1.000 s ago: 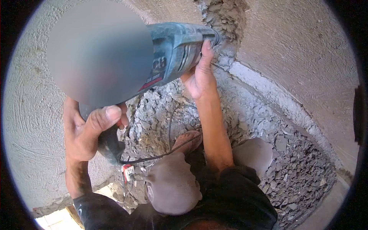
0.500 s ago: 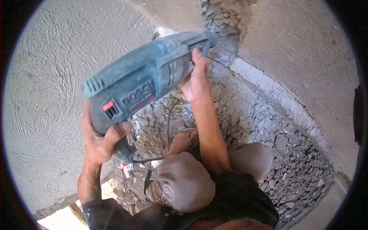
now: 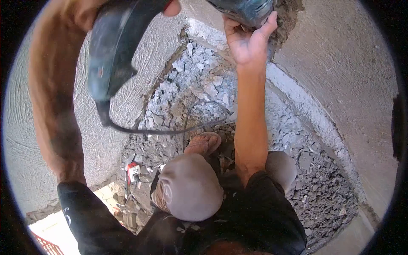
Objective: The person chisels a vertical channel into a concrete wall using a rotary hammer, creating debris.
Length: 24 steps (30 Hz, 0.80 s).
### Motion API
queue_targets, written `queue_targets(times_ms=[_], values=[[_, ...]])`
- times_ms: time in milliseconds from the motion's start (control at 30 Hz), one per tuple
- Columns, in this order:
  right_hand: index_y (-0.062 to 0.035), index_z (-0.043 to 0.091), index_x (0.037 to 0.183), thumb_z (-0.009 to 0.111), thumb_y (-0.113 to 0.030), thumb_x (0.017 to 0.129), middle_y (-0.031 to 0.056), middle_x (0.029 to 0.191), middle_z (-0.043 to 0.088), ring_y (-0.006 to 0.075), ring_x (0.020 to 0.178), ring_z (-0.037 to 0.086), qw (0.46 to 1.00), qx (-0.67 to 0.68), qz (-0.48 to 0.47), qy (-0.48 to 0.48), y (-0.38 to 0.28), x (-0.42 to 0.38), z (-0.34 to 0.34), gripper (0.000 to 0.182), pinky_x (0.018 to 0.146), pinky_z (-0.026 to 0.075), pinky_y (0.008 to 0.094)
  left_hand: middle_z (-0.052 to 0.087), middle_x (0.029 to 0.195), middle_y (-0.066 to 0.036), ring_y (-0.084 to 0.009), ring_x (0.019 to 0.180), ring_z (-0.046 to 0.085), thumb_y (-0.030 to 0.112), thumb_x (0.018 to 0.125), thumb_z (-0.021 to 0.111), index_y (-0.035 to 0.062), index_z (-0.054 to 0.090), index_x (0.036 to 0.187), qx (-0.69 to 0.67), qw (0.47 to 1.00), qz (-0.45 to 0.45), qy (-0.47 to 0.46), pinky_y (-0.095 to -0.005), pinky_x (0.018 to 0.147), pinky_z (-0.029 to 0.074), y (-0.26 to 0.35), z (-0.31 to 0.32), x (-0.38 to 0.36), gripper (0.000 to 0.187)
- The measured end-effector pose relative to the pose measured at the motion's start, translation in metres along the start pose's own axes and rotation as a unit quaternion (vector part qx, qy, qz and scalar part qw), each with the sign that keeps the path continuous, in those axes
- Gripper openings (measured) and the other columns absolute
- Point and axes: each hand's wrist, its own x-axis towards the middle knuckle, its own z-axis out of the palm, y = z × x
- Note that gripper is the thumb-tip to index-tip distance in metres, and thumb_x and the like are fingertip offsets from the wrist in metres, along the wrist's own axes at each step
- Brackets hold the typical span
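Observation:
A blue-green power drill (image 3: pixel 112 51) is raised at the top of the view, its body partly cut off by the upper edge. My left hand (image 3: pixel 87 12) is wrapped round its rear handle, with a fingertip beside the red part. Near the front end, my right hand (image 3: pixel 250 44) supports the tool from below, thumb up along its side. From the handle's base a black cable (image 3: pixel 163 131) hangs and loops over the rubble. The tool's tip is out of sight; a rough chiselled groove (image 3: pixel 291 17) in the wall lies beside its front end.
Broken rubble (image 3: pixel 321 187) covers the floor between two plastered walls. A pale ledge (image 3: pixel 304 100) runs along the right wall's foot. My sandalled foot (image 3: pixel 203 143) and knees are below. A red and white socket box (image 3: pixel 133 169) lies at the lower left, near a bright opening.
Both hands have lifted the drill upward, and its handle now stands more upright at the upper left. More of the cable and the rubble corner shows beneath it.

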Motion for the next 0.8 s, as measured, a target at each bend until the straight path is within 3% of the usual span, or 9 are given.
queue_targets(times_ms=[67,233,300,333,433,500,633,767,800], values=[[-0.0138,0.062,0.117,0.053,-0.061,0.095,0.0014,0.101,0.067,0.0148,0.079,0.064,1.0,-0.001,0.02,0.019,-0.004,0.005,0.002,0.053,0.058,0.055,0.0243,0.06,0.067,-0.007,-0.0166,0.053,0.062,0.02,0.083,0.077,-0.005,0.063,0.099,-0.013,0.996,-0.083,0.043,-0.0296,0.051,0.053,0.04,0.015,-0.005,0.033],[-0.0113,0.059,0.122,0.057,-0.061,0.092,0.0074,0.112,0.065,0.0216,0.095,0.064,0.999,-0.008,0.041,0.002,-0.011,0.01,-0.008,0.058,0.071,0.059,0.0339,0.062,0.076,-0.008,-0.0167,0.06,0.063,0.031,0.086,0.076,-0.0039,0.059,0.114,0.011,0.999,0.041,-0.009,-0.0299,0.056,0.053,0.014,0.006,0.011,0.048],[-0.0103,0.049,0.137,0.046,-0.073,0.091,0.012,0.136,0.053,0.0264,0.126,0.051,0.991,-0.063,0.088,0.083,-0.014,-0.009,-0.007,0.078,0.098,0.053,0.0468,0.065,0.087,-0.011,-0.0178,0.069,0.065,0.033,0.084,0.078,-0.0013,0.054,0.127,0.036,0.999,0.031,-0.026,-0.0311,0.066,0.054,0.013,0.014,-0.006,0.06],[-0.0086,0.046,0.14,0.044,-0.074,0.092,0.016,0.142,0.048,0.0304,0.13,0.047,0.994,-0.067,0.071,0.048,-0.016,-0.017,-0.012,0.082,0.104,0.047,0.0519,0.066,0.092,-0.012,-0.0183,0.074,0.065,0.034,0.084,0.079,0.0,0.051,0.133,0.046,0.998,0.022,-0.028,-0.0317,0.071,0.055,0.009,0.018,-0.018,0.067],[-0.0068,0.049,0.134,0.05,-0.068,0.091,0.0156,0.132,0.053,0.0312,0.123,0.052,0.989,-0.075,0.073,0.104,-0.013,-0.035,-0.034,0.075,0.102,0.046,0.0517,0.065,0.121,-0.015,-0.0257,0.113,0.062,0.026,0.071,0.091,-0.0015,0.039,0.146,0.053,0.99,0.124,0.029,-0.0399,0.102,0.048,-0.075,0.051,-0.061,0.096],[-0.007,0.055,0.123,0.053,-0.062,0.089,0.0126,0.118,0.061,0.031,0.111,0.058,0.977,-0.065,0.089,0.184,0.003,-0.052,-0.045,0.064,0.096,0.048,0.05,0.057,0.137,-0.021,-0.0284,0.129,0.054,0.03,0.07,0.091,0.0067,0.038,0.149,0.05,0.998,0.007,0.036,-0.0439,0.109,0.042,-0.098,0.079,-0.101,0.097],[-0.0093,0.062,0.107,0.054,-0.057,0.087,0.0094,0.099,0.065,0.0307,0.094,0.063,0.969,-0.06,0.128,0.202,0.027,-0.083,-0.076,0.053,0.088,0.051,0.0485,0.059,0.135,-0.017,-0.0247,0.126,0.056,0.024,0.07,0.091,0.0064,0.036,0.149,-0.054,0.997,-0.039,0.04,-0.0376,0.105,0.044,-0.172,0.123,-0.143,0.099],[-0.0062,0.061,0.104,0.055,-0.05,0.088,0.0128,0.092,0.066,0.0303,0.085,0.066,0.968,-0.051,0.127,0.212,0.029,-0.109,-0.071,0.047,0.082,0.054,0.0462,0.062,0.131,-0.014,-0.0202,0.121,0.059,0.01,0.069,0.087,0.0085,0.038,0.149,-0.099,0.989,-0.11,0.022,-0.0338,0.102,0.046,-0.183,0.129,-0.163,0.094],[-0.0064,0.061,0.102,0.055,-0.051,0.088,0.0123,0.091,0.066,0.0295,0.084,0.066,0.967,-0.054,0.133,0.212,0.027,-0.112,-0.063,0.047,0.082,0.055,0.0457,0.064,0.129,-0.015,-0.0221,0.119,0.062,0.006,0.07,0.082,0.0098,0.038,0.15,-0.075,0.995,-0.061,0.024,-0.0347,0.102,0.046,-0.181,0.127,-0.162,0.091]])
